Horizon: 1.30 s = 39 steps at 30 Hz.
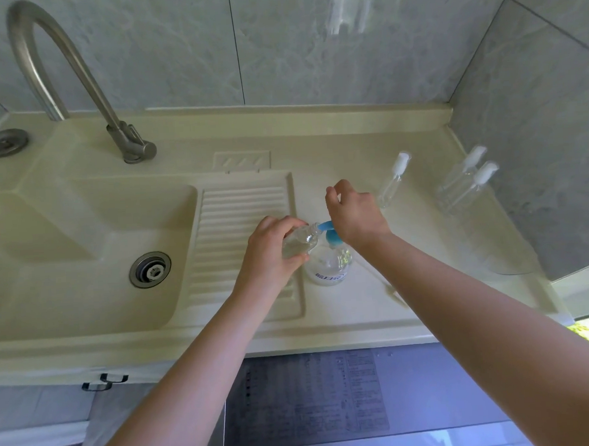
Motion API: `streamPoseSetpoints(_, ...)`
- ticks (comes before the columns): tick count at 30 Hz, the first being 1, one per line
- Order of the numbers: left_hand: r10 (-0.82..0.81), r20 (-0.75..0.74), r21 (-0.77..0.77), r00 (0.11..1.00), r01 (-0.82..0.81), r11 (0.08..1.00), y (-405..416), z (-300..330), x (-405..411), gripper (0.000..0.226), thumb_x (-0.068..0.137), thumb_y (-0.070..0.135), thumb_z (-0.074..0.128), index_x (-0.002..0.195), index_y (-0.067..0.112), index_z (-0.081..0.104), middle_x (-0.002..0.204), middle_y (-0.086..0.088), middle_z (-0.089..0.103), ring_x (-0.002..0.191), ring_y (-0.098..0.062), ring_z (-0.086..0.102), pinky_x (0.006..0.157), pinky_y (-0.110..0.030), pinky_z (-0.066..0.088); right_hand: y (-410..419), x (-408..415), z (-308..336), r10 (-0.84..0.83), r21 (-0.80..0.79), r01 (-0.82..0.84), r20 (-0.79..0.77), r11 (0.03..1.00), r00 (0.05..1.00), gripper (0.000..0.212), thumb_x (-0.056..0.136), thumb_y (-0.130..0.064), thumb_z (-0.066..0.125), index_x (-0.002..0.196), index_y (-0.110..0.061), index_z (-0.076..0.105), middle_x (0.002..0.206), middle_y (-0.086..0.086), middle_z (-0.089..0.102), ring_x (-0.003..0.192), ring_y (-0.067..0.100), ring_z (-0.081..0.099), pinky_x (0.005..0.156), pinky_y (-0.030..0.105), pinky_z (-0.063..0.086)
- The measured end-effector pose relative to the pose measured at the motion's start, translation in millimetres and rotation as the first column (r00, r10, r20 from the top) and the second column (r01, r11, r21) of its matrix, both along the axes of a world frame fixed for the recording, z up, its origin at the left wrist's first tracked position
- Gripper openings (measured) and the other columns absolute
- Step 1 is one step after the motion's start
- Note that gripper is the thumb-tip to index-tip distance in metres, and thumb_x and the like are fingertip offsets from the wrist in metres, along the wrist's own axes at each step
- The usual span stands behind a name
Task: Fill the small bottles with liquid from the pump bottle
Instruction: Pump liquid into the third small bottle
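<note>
A: where's the small bottle [296, 245]?
B: left hand [270, 251] grips it, tilted, mouth at the blue nozzle of the pump bottle [329, 262]. Right hand [352, 213] presses the pump head, fingers curled.
A: anything nearby?
B: three capped bottles [391, 180] standing behind, sink [82, 234] at left.

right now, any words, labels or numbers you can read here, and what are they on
None can be read.
Pump bottle: blue print on its white label, too blurred to read.
Grey sheet below the counter edge: rows of small print, too small to read.
Small bottles: no text visible.
</note>
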<state>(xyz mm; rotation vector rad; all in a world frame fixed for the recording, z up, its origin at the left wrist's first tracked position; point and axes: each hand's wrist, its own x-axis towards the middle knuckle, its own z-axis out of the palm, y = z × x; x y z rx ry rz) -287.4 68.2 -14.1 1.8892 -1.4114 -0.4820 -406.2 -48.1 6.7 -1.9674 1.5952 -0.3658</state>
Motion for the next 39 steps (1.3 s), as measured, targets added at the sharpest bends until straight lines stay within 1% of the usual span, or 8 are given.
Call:
streamPoseSetpoints(4, -0.001, 0.002, 0.01, 1.0, 0.001, 1.0, 0, -2, 0, 0.045, 0.067, 0.012, 0.085, 0.106, 0.027, 0.067, 0.097, 0.004, 0.054, 0.086, -0.008, 0.053, 0.079, -0.012, 0.035, 1, 1, -4, -0.029, -0.03, 0.03, 0.023, 0.999, 0.999, 0.035, 0.102, -0.043, 0.029, 0.106, -0.014, 0.049, 0.092, 0.013, 0.061, 0.083, 0.038, 0.057, 0.072, 0.039, 0.047)
streamPoseSetpoints(13, 0.003, 0.0, -0.011, 1.0, -0.003, 1.0, -1, -2, 0, 0.045, 0.066, 0.011, 0.085, 0.105, 0.026, 0.067, 0.098, 0.002, 0.056, 0.085, -0.009, 0.054, 0.079, -0.012, 0.035, -1, 0, 2, -0.037, 0.085, 0.032, 0.061, 0.996, 0.997, 0.045, 0.099, -0.054, 0.031, 0.113, -0.018, 0.053, 0.102, 0.013, 0.06, 0.096, 0.038, 0.059, 0.089, 0.044, 0.05)
streamPoseSetpoints(17, -0.006, 0.003, -0.016, 1.0, 0.006, 1.0, -2, -4, 0, 0.045, 0.066, 0.012, 0.085, 0.104, 0.026, 0.067, 0.097, 0.003, 0.055, 0.085, -0.009, 0.055, 0.078, -0.005, 0.034, -3, 1, -1, -0.028, -0.004, 0.028, 0.015, 1.0, 0.999, 0.035, 0.103, -0.038, 0.026, 0.111, -0.012, 0.048, 0.095, 0.015, 0.06, 0.087, 0.036, 0.057, 0.078, 0.042, 0.05)
streamPoseSetpoints(20, -0.015, -0.01, -0.016, 1.0, 0.014, 1.0, -2, -6, -1, 0.044, 0.065, 0.01, 0.085, 0.102, 0.025, 0.067, 0.096, 0.001, 0.056, 0.084, -0.011, 0.056, 0.081, -0.013, 0.041, -1, 3, -5, -0.036, -0.055, 0.038, 0.032, 0.998, 0.999, 0.029, 0.104, -0.035, 0.028, 0.102, -0.012, 0.045, 0.083, 0.018, 0.058, 0.076, 0.038, 0.052, 0.066, 0.038, 0.041)
streamPoseSetpoints(25, -0.01, -0.02, -0.02, 1.0, 0.009, 1.0, -1, -6, -2, 0.044, 0.065, 0.01, 0.085, 0.103, 0.025, 0.067, 0.095, 0.002, 0.055, 0.084, -0.01, 0.055, 0.078, -0.004, 0.035, 1, -2, -4, 0.0, -0.062, -0.002, -0.031, 0.998, 1.0, 0.04, 0.103, -0.045, 0.024, 0.115, -0.015, 0.048, 0.097, 0.012, 0.058, 0.086, 0.032, 0.055, 0.081, 0.044, 0.05)
streamPoseSetpoints(28, -0.005, -0.023, -0.018, 1.0, 0.004, 1.0, 1, -6, -1, 0.045, 0.065, 0.011, 0.086, 0.104, 0.026, 0.067, 0.095, 0.001, 0.056, 0.084, -0.01, 0.055, 0.077, -0.004, 0.035, -4, 0, -3, -0.041, 0.064, 0.037, 0.064, 0.997, 0.997, 0.043, 0.1, -0.052, 0.03, 0.116, -0.017, 0.051, 0.103, 0.011, 0.059, 0.095, 0.036, 0.058, 0.082, 0.04, 0.046)
streamPoseSetpoints(35, 0.003, -0.077, -0.011, 0.997, -0.003, 1.0, 2, -6, -1, 0.044, 0.065, 0.014, 0.086, 0.103, 0.026, 0.067, 0.096, -0.002, 0.06, 0.088, -0.016, 0.059, 0.084, -0.024, 0.045, -12, -4, 3, -0.087, 0.209, 0.06, 0.122, 0.976, 0.989, 0.051, 0.097, -0.057, 0.031, 0.115, -0.014, 0.052, 0.108, 0.015, 0.058, 0.094, 0.037, 0.06, 0.092, 0.042, 0.05)
streamPoseSetpoints(39, 0.016, -0.176, 0.026, 0.984, -0.012, 1.0, 4, -10, 0, 0.045, 0.067, 0.016, 0.086, 0.106, 0.026, 0.066, 0.104, 0.001, 0.063, 0.093, -0.014, 0.061, 0.083, -0.017, 0.045, -13, -7, 7, -0.134, 0.281, 0.069, 0.217, 0.957, 0.967, 0.067, 0.09, -0.069, 0.026, 0.119, -0.016, 0.057, 0.115, 0.014, 0.062, 0.106, 0.032, 0.059, 0.099, 0.047, 0.048)
